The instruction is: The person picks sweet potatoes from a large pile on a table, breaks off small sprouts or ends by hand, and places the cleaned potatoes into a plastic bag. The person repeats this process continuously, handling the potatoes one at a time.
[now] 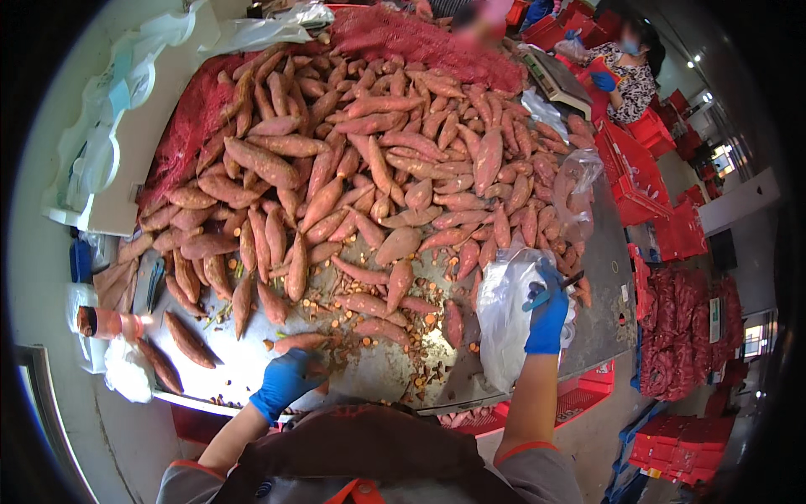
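Observation:
A large heap of reddish sweet potatoes [403,160] covers the table. My left hand [287,383], in a blue glove, is at the near edge, fingers closed around a sweet potato [319,370] that is mostly hidden by the glove. Just beyond it lies another sweet potato [302,342]. Over a clear plastic bag [504,323] on the right, my gloved right hand [547,312] is closed on a small knife [573,279]; its dark end sticks out beside the fingers. Cut orange ends and scraps [420,357] litter the tabletop between my hands.
Red mesh sacking [428,46] lies along the heap's far side. A bottle [109,322] and a white bag [128,370] stand at the left edge. A scale [554,80] sits at the far right. Beyond are red crates [625,172], stacked red sacks [684,332] and a masked co-worker [634,76].

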Motion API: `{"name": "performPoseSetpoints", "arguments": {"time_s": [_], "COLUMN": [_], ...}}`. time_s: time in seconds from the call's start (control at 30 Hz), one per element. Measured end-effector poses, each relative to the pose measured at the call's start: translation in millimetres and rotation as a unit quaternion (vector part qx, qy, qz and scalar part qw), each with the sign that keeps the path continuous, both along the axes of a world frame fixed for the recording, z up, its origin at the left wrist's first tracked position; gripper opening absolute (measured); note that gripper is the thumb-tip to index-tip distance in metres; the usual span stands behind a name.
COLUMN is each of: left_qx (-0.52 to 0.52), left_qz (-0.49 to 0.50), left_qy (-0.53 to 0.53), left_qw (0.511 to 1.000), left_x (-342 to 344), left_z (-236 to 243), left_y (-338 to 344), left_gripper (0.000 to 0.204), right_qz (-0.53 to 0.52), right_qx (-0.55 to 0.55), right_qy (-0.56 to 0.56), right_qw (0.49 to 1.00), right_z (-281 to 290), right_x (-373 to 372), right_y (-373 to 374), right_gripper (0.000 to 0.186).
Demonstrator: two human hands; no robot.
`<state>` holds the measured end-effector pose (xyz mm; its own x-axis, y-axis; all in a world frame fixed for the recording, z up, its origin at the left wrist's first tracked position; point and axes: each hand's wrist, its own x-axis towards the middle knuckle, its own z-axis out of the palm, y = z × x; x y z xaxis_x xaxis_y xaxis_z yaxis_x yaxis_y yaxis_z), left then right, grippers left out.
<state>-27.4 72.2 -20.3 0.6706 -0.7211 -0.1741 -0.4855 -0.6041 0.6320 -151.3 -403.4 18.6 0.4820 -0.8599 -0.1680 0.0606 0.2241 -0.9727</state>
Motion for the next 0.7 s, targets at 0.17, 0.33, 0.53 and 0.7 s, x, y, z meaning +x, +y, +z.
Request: {"name": "performPoseSetpoints", "arguments": {"time_s": [0.17, 0.33, 0.53, 0.7], "left_qx": [0.031, 0.023, -0.195, -0.189], "left_qz": [-0.159, -0.186, 0.072, 0.017], "left_qy": [-0.134, -0.147, -0.129, -0.138], "left_qw": [0.978, 0.971, 0.970, 0.972], "left_x": [11, 34, 56, 41], "left_z": [-18, -16, -20, -21], "left_y": [-16, -32, -65, -70], "left_gripper": [0.071, 0.060, 0.080, 0.065], "right_qz": [0.057, 0.176, -0.026, 0.000], "right_qx": [0.024, 0.037, -0.480, -0.434], "right_qy": [0.058, 0.121, 0.244, 0.299], "right_qw": [0.996, 0.976, 0.842, 0.850], "right_z": [0, -35, -44, -141], "right_x": [-23, -29, -30, -106], "right_y": [101, 169, 116, 28], "right_gripper": [0.029, 0.022, 0.037, 0.040]}}
